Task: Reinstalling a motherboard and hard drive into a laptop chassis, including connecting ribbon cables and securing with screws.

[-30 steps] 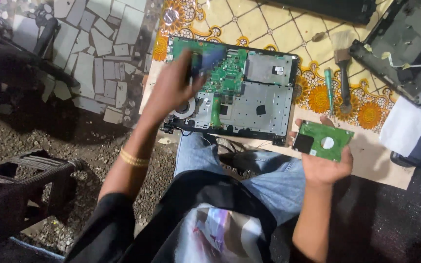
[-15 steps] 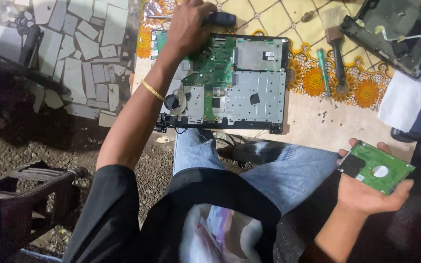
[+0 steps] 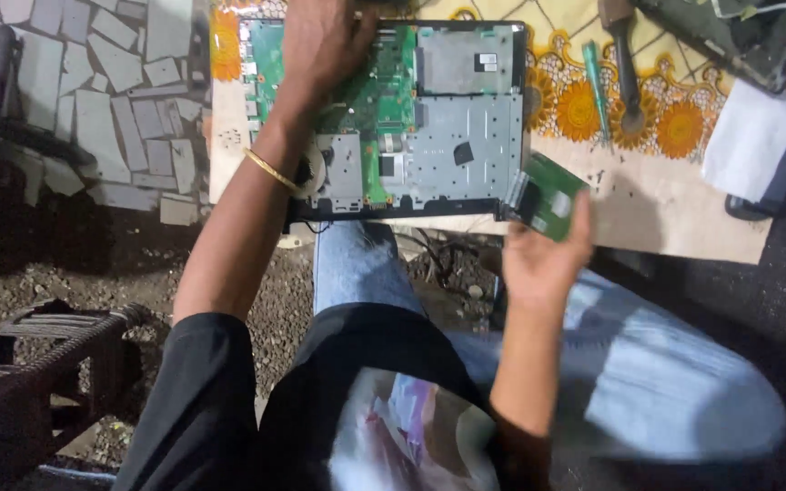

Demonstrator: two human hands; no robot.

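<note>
Your left hand (image 3: 320,45) lies on the far part of the opened laptop (image 3: 393,118), over its green circuit board (image 3: 379,95); whether those fingers grip anything you cannot tell. Your right hand (image 3: 539,259) grasps a small green-backed drive (image 3: 546,194), held tilted just at the laptop's near right corner, above the edge of the desk (image 3: 666,209). On the flowered cloth to the right lie a green-handled screwdriver (image 3: 596,86) and a dark-handled tool (image 3: 625,73) side by side, with a white cloth (image 3: 750,136) farther right

One laptop chassis (image 3: 393,118), maybe two screwdrivers (image 3: 598,91).
</note>
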